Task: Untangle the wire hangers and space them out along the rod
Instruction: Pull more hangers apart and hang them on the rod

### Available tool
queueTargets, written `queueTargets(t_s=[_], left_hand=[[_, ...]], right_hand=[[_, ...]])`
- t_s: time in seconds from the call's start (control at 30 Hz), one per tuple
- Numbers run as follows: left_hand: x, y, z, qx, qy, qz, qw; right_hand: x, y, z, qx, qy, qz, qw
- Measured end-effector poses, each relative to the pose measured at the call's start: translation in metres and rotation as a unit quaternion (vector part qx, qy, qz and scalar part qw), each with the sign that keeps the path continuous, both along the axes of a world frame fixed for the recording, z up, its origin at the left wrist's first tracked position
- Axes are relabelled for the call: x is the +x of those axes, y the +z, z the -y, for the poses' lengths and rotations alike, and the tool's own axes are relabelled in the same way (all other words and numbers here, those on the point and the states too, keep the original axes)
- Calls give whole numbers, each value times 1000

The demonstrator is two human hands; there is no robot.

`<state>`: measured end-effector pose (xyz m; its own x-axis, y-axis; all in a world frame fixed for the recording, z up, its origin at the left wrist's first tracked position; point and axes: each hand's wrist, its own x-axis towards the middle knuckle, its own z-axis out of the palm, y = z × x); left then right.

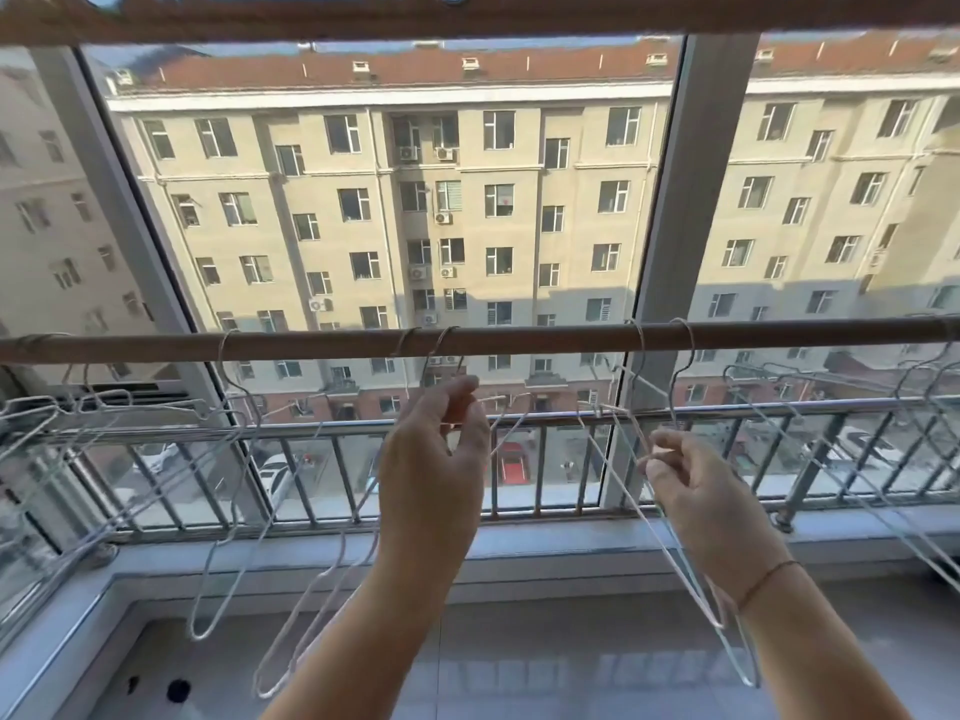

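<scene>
Head view: the wire hangers (674, 381) hang by their hooks all along the rod (519, 337), some bunched together. Below the rod's middle the left hand (436, 459) pinches one hanger's neck. Further right the right hand (701, 491) pinches another's shoulder wire. They look light, thin, springy and snag-prone, so the neck is probably the surest hold.

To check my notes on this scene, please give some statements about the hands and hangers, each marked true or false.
1. Each hand pinches one of the wire hangers. True: the left hand and the right hand both do.
2. The wire hangers lie on the floor. False: they hang from the rod.
3. The right wrist wears a thin bracelet. True.
4. A shirt hangs on one hanger. False: all hangers in view are bare.
</scene>
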<state>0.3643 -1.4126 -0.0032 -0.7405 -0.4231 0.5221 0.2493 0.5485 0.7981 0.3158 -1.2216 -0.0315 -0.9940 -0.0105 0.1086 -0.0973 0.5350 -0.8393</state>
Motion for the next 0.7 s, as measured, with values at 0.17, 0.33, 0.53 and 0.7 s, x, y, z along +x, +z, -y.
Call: queueTargets(t_s=[0.17,0.33,0.53,0.7], left_hand=[[3,-7,41,41,22,85,995],[-8,-14,46,215,-49,169,960],[-24,-6,36,355,-149,194,902],[-48,4,21,426,-177,178,869]], right_hand=[[31,18,29,38,-14,-165,985],[30,6,93,-27,160,-22,987],[26,-13,124,-210,205,98,951],[9,-7,123,-239,154,44,958]])
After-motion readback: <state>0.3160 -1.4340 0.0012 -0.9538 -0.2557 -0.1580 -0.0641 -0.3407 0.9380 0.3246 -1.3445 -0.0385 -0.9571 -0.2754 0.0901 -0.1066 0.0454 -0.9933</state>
